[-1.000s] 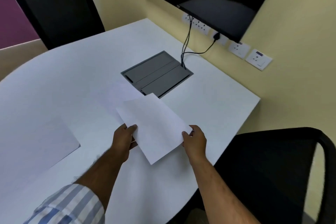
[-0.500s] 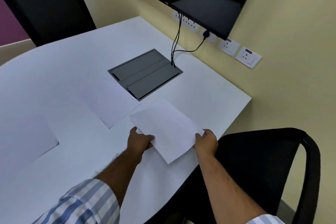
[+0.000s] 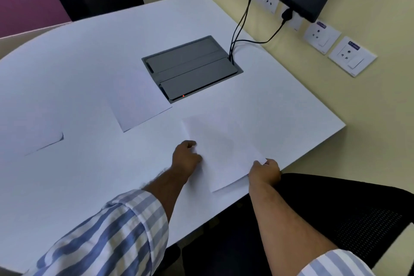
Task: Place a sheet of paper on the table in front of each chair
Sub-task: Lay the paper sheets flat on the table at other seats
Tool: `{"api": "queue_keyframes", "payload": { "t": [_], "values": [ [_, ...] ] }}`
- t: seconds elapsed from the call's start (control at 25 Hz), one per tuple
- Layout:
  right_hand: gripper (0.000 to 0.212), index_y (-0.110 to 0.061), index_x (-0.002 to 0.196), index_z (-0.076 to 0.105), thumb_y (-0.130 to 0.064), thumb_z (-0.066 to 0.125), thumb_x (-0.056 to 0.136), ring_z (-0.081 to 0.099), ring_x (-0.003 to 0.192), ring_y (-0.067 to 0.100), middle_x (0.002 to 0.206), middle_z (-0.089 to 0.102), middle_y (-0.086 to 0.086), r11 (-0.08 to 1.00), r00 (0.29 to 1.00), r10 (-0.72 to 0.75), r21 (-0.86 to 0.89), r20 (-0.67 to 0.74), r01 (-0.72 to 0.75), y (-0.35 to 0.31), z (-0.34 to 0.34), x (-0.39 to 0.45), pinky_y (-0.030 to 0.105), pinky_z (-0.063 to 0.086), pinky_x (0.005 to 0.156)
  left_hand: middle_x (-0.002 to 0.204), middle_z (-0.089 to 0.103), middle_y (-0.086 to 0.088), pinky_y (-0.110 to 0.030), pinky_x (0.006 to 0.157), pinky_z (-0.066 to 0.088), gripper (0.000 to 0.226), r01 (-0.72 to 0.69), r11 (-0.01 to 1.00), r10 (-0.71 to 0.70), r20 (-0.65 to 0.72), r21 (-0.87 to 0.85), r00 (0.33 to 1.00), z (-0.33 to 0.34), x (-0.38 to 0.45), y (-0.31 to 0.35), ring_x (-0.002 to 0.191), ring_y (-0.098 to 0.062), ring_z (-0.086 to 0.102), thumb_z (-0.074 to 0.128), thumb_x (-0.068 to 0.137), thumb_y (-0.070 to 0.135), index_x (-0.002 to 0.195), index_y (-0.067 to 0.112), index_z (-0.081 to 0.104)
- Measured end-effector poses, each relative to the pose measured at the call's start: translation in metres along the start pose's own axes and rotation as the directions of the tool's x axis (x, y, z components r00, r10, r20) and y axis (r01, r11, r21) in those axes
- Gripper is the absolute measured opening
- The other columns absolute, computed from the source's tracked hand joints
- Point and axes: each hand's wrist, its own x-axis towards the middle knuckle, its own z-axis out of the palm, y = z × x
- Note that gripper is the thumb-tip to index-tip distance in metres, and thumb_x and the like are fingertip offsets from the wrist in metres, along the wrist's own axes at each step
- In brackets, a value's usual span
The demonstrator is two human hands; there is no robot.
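While both hands gripped it, the left hand [image 3: 186, 157] pinching the near-left edge and the right hand [image 3: 264, 170] the near-right corner, the sheet of paper [image 3: 224, 150] hovered low over the white bench [image 3: 78, 78], right in front of the black mesh chair [image 3: 349, 219]. Two more sheets [image 3: 136, 105] lay flat to the left. Risk: its near corner sat close to the bench edge, so a careless release might let it slide off.

Both hands [image 3: 226, 164] on one paper sheet [image 3: 221, 148] at the white table [image 3: 89, 63] edge, beside a black chair [image 3: 347, 208].
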Motion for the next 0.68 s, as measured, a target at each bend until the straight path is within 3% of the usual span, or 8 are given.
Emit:
{"api": "queue_keyframes", "payload": {
  "t": [0.16, 0.28, 0.36, 0.48, 0.6, 0.68],
  "values": [
    [0.028, -0.006, 0.126, 0.064, -0.006, 0.061, 0.098, 0.066, 0.092, 0.029, 0.117, 0.07, 0.014, 1.0, 0.998, -0.009, -0.001, 0.064, 0.009, -0.003, 0.013, -0.005, 0.03, 0.052, 0.078, 0.127, 0.066, -0.01, -0.031, 0.098, 0.052, 0.059, -0.018, 0.988, 0.023, -0.03, 0.156, 0.999, -0.002, -0.002, -0.01, 0.116, -0.027, 0.065, 0.077, 0.072, -0.003, 0.129, 0.006, 0.068],
    [0.023, -0.011, 0.117, 0.063, -0.003, 0.061, 0.096, 0.063, 0.088, 0.026, 0.115, 0.071, 0.012, 1.0, 0.996, -0.025, -0.006, 0.089, 0.026, -0.005, 0.019, -0.006, 0.031, 0.051, 0.076, 0.126, 0.064, -0.009, -0.029, 0.09, 0.052, 0.053, -0.031, 0.977, 0.04, -0.041, 0.213, 0.998, -0.009, -0.002, -0.014, 0.114, -0.028, 0.067, 0.076, 0.072, -0.002, 0.125, 0.004, 0.069],
    [0.023, -0.016, 0.111, 0.062, -0.001, 0.06, 0.094, 0.063, 0.088, 0.027, 0.115, 0.071, 0.011, 0.999, 0.993, -0.03, -0.025, 0.118, 0.033, -0.003, 0.021, -0.006, 0.032, 0.052, 0.075, 0.144, 0.047, -0.009, -0.03, 0.093, 0.05, 0.057, -0.021, 0.95, 0.025, -0.009, 0.313, 1.0, -0.015, -0.002, -0.018, 0.121, -0.028, 0.061, 0.077, 0.077, 0.006, 0.132, 0.007, 0.063],
    [0.026, -0.018, 0.112, 0.061, 0.001, 0.061, 0.093, 0.063, 0.091, 0.028, 0.117, 0.07, 0.012, 1.0, 0.993, -0.018, -0.017, 0.118, 0.02, -0.001, 0.02, -0.005, 0.035, 0.054, 0.078, 0.159, 0.026, -0.001, -0.042, 0.099, 0.053, 0.065, -0.073, 0.819, 0.075, 0.02, 0.569, 0.997, -0.021, -0.003, -0.023, 0.137, -0.028, 0.044, 0.079, 0.078, 0.027, 0.138, 0.019, 0.056],
    [0.033, -0.015, 0.122, 0.058, 0.0, 0.061, 0.093, 0.064, 0.095, 0.029, 0.119, 0.069, 0.013, 0.999, 0.991, -0.027, -0.032, 0.133, 0.032, 0.0, 0.017, -0.006, 0.035, 0.055, 0.08, 0.169, 0.016, 0.008, -0.05, 0.107, 0.047, 0.081, -0.205, 0.693, 0.162, 0.128, 0.691, 0.978, -0.021, 0.0, -0.024, 0.151, -0.025, 0.025, 0.078, 0.078, 0.049, 0.148, 0.031, 0.043],
    [0.05, -0.012, 0.139, 0.053, -0.001, 0.065, 0.091, 0.064, 0.112, 0.033, 0.129, 0.063, 0.013, 0.967, 0.981, -0.141, -0.192, 0.136, 0.166, 0.002, 0.013, -0.01, 0.038, 0.056, 0.086, 0.172, 0.014, 0.008, -0.051, 0.115, 0.038, 0.087, -0.25, 0.612, 0.158, 0.194, 0.75, 0.968, -0.017, 0.003, -0.025, 0.156, -0.024, 0.018, 0.077, 0.077, 0.056, 0.152, 0.033, 0.038]
  ]
}}
